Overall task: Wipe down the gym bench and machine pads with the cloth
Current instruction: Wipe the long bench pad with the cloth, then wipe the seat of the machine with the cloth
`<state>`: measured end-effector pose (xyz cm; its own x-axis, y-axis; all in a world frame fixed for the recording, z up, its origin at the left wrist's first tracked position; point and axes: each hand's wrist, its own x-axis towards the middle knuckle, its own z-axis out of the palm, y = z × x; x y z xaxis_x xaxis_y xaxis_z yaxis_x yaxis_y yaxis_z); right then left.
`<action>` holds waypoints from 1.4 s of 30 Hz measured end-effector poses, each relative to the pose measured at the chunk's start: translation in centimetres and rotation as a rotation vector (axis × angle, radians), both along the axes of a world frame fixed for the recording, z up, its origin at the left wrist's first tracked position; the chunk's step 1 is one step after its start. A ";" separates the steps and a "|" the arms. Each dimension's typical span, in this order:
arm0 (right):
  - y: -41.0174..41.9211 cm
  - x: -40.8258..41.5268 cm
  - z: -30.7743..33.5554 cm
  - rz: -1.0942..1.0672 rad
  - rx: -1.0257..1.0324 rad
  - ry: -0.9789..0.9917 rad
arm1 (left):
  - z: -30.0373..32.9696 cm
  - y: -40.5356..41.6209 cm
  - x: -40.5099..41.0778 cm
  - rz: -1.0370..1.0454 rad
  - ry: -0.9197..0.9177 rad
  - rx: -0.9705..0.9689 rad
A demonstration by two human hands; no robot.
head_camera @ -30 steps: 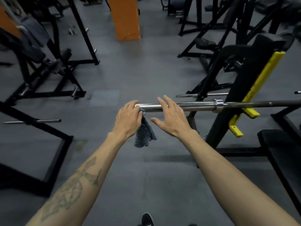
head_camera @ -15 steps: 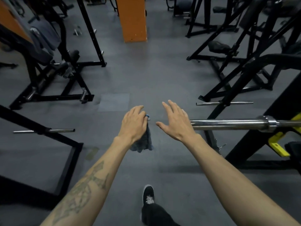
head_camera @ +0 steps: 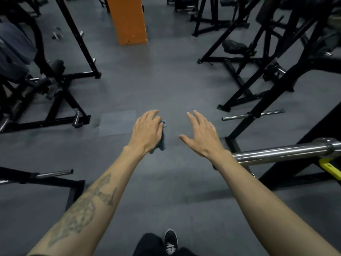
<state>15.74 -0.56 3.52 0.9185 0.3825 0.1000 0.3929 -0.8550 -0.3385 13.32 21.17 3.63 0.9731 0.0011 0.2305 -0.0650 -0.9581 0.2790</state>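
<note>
My left hand (head_camera: 146, 129) is held out over the floor and grips a small blue-grey cloth (head_camera: 162, 143), most of it hidden under the palm. My right hand (head_camera: 202, 134) hovers beside it with fingers spread and nothing in it. A chrome barbell sleeve (head_camera: 284, 151) ends just behind my right wrist, on a black rack with a yellow hook (head_camera: 330, 168). A black machine pad (head_camera: 233, 45) sits at the upper right. A grey padded bench back (head_camera: 14, 47) is at the far left.
Black machine frames (head_camera: 60, 93) stand left and right of a grey rubber floor aisle (head_camera: 166, 85). An orange pillar (head_camera: 129, 19) stands ahead. Chrome pegs (head_camera: 252, 114) stick out low on both sides. My black shoe (head_camera: 170, 241) is at the bottom.
Both hands have come off the barbell, which has slid to the right edge of view. The view has turned left and advanced along the aisle, and a foot has stepped forward.
</note>
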 end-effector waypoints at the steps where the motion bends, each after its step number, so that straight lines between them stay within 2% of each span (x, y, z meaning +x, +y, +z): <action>1: 0.0 0.6 0.1 -0.012 -0.001 -0.001 | 0.2 0.0 0.8 -0.014 -0.009 -0.007; 11: 0.4 7.6 -0.1 -0.126 0.001 0.005 | -0.4 0.3 9.6 -0.130 -0.013 0.049; 19: 0.9 18.1 -1.3 -0.241 -0.016 0.026 | -0.9 0.4 21.7 -0.223 -0.045 0.027; 25: 1.0 30.9 -2.8 -0.342 -0.050 0.064 | -3.2 0.7 37.4 -0.309 -0.018 0.014; 32: 2.8 52.7 -4.5 -0.469 -0.053 0.064 | -5.5 1.5 61.5 -0.432 0.013 0.020; 37: 4.4 65.7 -2.2 -0.535 -0.031 0.033 | -4.1 2.8 75.9 -0.548 -0.010 0.064; 42: 3.8 76.1 0.1 -0.571 -0.059 0.015 | -0.6 2.2 86.6 -0.569 -0.062 0.027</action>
<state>91.81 3.20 3.66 0.9823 -0.1700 0.0789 -0.1411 -0.9479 -0.2855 99.91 23.36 2.98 0.8033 -0.5257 0.2799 -0.5882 -0.7740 0.2344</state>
